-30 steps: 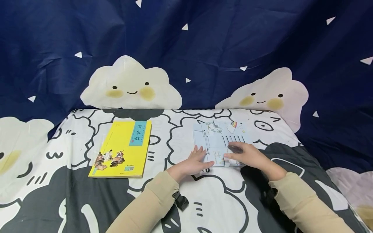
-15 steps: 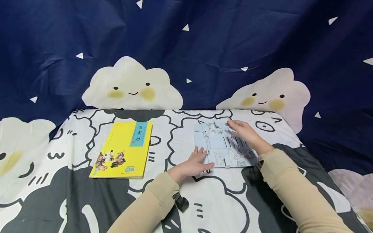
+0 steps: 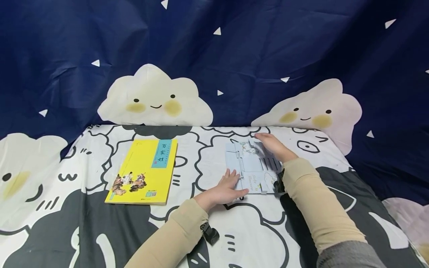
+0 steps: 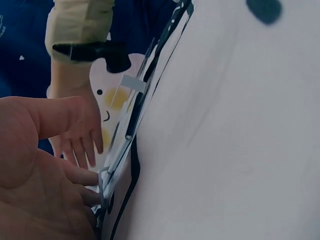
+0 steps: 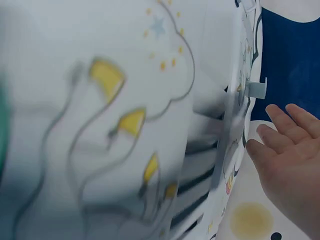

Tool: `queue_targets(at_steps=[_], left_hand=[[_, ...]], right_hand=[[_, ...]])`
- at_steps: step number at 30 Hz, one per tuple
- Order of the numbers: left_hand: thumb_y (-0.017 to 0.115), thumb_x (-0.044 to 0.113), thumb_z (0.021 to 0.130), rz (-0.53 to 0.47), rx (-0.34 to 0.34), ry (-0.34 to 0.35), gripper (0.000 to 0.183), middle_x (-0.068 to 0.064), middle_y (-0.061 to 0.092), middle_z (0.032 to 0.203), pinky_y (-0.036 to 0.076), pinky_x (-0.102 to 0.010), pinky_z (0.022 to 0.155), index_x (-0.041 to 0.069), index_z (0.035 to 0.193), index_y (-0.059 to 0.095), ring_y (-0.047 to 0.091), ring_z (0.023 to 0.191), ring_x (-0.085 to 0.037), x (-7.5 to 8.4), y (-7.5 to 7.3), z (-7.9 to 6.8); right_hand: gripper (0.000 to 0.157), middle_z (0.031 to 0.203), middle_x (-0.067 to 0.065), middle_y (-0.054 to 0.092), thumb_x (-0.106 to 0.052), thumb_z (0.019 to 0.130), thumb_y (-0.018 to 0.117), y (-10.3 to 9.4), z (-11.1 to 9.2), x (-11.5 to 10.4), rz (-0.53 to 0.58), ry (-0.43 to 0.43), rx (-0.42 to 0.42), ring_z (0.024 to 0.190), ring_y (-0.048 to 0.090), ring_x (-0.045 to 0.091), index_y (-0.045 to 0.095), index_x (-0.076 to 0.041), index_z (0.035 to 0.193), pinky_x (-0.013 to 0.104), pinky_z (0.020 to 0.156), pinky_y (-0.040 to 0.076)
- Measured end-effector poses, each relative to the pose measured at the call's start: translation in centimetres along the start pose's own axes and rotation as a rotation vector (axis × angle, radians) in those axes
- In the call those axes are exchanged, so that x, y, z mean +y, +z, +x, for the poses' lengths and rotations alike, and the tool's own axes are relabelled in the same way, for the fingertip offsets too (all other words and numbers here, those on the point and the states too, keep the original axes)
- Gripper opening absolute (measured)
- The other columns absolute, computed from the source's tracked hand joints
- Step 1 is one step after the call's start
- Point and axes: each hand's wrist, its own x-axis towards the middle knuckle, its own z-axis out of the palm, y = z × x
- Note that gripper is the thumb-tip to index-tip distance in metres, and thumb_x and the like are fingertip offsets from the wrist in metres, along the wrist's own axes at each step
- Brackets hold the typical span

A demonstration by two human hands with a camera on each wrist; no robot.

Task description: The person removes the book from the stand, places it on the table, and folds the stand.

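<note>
A pale blue folding book stand with unicorn drawings and dark slots lies flat on the cloth. Resting at its near left corner is my left hand, fingers spread over the side strip and thumb along the front edge. My right hand is at the far edge, its fingers extended and my forearm crossing the stand's right part. In the right wrist view, those fingertips are just beside a small page clip and hold nothing. Another clip juts from the near edge in the left wrist view.
To the left lies a yellow book with a blue title label. Black-and-white cartoon bedding covers the surface beneath. Behind it hangs a navy curtain printed with clouds and triangles.
My right hand has left the front right part of the stand, moving away and slightly left to its far edge. My left hand stays in place.
</note>
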Motion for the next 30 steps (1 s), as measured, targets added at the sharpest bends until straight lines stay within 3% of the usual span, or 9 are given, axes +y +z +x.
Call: queue_targets(at_steps=[8,19,24,26,30], left_hand=[[0.056,0.037,0.099,0.010,0.004,-0.011,0.074,-0.016,0.010,0.166,0.002,-0.042,0.127,-0.002,0.154,0.026,-0.007,0.155,-0.027,0.2,0.1,-0.1],[0.056,0.038,0.099,0.034,0.006,-0.010,0.075,-0.016,0.011,0.166,0.002,-0.042,0.127,-0.003,0.154,0.027,-0.006,0.155,-0.027,0.3,0.2,-0.1],[0.056,0.038,0.099,0.035,0.005,-0.007,0.075,-0.017,0.011,0.166,0.002,-0.042,0.127,-0.003,0.154,0.027,-0.007,0.155,-0.027,0.2,0.2,-0.2],[0.055,0.038,0.099,0.034,0.004,-0.007,0.075,-0.017,0.011,0.166,0.002,-0.042,0.127,-0.003,0.154,0.027,-0.007,0.155,-0.027,0.2,0.1,-0.2],[0.055,0.038,0.099,0.034,0.004,-0.005,0.075,-0.016,0.010,0.166,0.002,-0.041,0.127,-0.003,0.154,0.026,-0.007,0.155,-0.027,0.1,0.1,-0.1]], right_hand=[[0.067,0.163,0.022,0.021,-0.045,0.107,0.030,0.6,1.0,0.1,-0.036,0.065,-0.032,0.151,0.016,0.040,0.021,-0.001,0.157,0.054,0.124,0.015],[0.066,0.163,0.020,0.021,-0.046,0.107,0.029,0.8,0.8,0.5,-0.077,0.059,-0.030,0.151,0.017,0.040,0.021,-0.003,0.157,0.055,0.124,0.015],[0.065,0.163,0.019,0.021,-0.046,0.107,0.028,0.9,0.7,0.6,-0.109,0.031,-0.016,0.152,0.013,0.041,0.024,-0.004,0.157,0.060,0.123,0.001],[0.065,0.164,0.019,0.019,-0.046,0.107,0.028,0.9,0.5,0.5,-0.100,0.021,-0.018,0.152,0.012,0.040,0.024,-0.005,0.157,0.060,0.123,0.001],[0.064,0.164,0.019,0.018,-0.045,0.108,0.029,0.8,-0.3,0.2,-0.067,-0.015,-0.027,0.152,0.013,0.040,0.021,-0.006,0.158,0.055,0.124,0.013]])
